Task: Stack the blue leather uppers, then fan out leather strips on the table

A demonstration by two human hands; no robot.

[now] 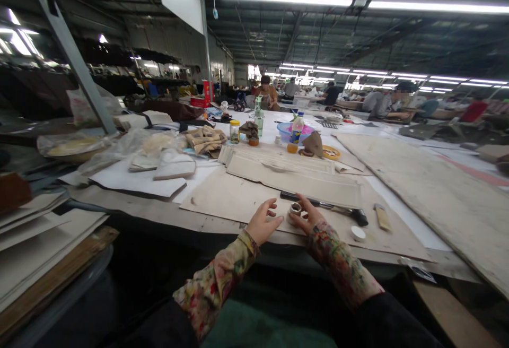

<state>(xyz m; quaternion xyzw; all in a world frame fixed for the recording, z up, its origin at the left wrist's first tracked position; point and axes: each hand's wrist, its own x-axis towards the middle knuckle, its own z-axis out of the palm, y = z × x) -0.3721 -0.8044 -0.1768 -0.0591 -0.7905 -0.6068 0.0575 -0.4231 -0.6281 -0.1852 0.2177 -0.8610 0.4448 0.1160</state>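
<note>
The small white jar (291,212) stands near the middle of the worktop's (167,214) near edge, its mouth up and dark inside. My right hand (313,216) curves at its right side, thumb across the front; I cannot tell whether this grip closes on it. My left hand (262,220) is wide, fingers loosely bent, thumb pointing at the jar with a gap between.

Beneath lies a beige sheet (222,199), its surface running left of my left hand to its near-left corner. Right of my right hand, a white cap (358,233) sits toward the sheet's near edge. A black hammer (330,206) lies just behind, limiting movement that way, and a pale flat tool (382,217) rests beyond its head. Farther back come stacked cream panels (294,173); a large pale board (421,194) bounds the right.

Toward the far edge, a bottle (296,132) wears a blue label with lettering too small to read, right of a yellow-lidded jar (234,131).
</note>
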